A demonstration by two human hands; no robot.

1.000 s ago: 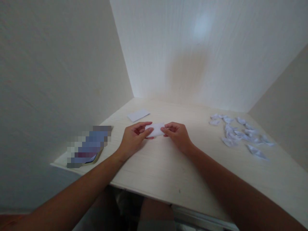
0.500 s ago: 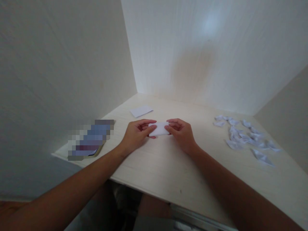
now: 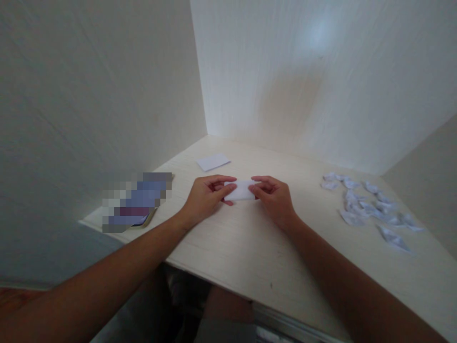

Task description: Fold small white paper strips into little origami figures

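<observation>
A small white rectangle of paper (image 3: pixel 241 190) is held level between my two hands, over the middle of the table. My left hand (image 3: pixel 210 193) pinches its left end, thumb on top and fingers behind and below. At the right end, my right hand (image 3: pixel 271 193) grips it the same way, with the thumb pressed on the near face. Whether the paper is folded into layers cannot be made out. Behind my left hand a flat white piece of paper (image 3: pixel 213 162) lies on the table.
Several small folded white paper shapes (image 3: pixel 360 205) lie scattered at the right of the pale table (image 3: pixel 228 247). On the left, near the edge, rests a phone-like device (image 3: pixel 143 202), its screen blurred out. Walls rise at the left, back and right.
Both hands still hold the paper in nearly the same pose. The whole view has shifted slightly, with the table things appearing a little further right.
</observation>
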